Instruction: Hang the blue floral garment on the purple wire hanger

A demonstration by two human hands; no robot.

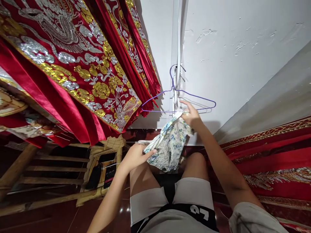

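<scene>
A light garment with a blue and green flower print is stretched between my two hands above my knees; its exact kind does not show. My left hand grips its lower left edge, thumb on top. At its upper right end, my right hand pinches the cloth near the waistband-like edge, with the index finger stretched out. Just above and behind that hand, a purple wire hanger hangs by its hook from a white strip on the wall. The garment's top edge lies close to the hanger's lower bar; whether they touch I cannot tell.
Red embroidered cloths with gold and silver patterns hang at the upper left. More red cloth is at the right. A bamboo chair stands at lower left, with a phone on a bamboo surface. A white wall rises ahead.
</scene>
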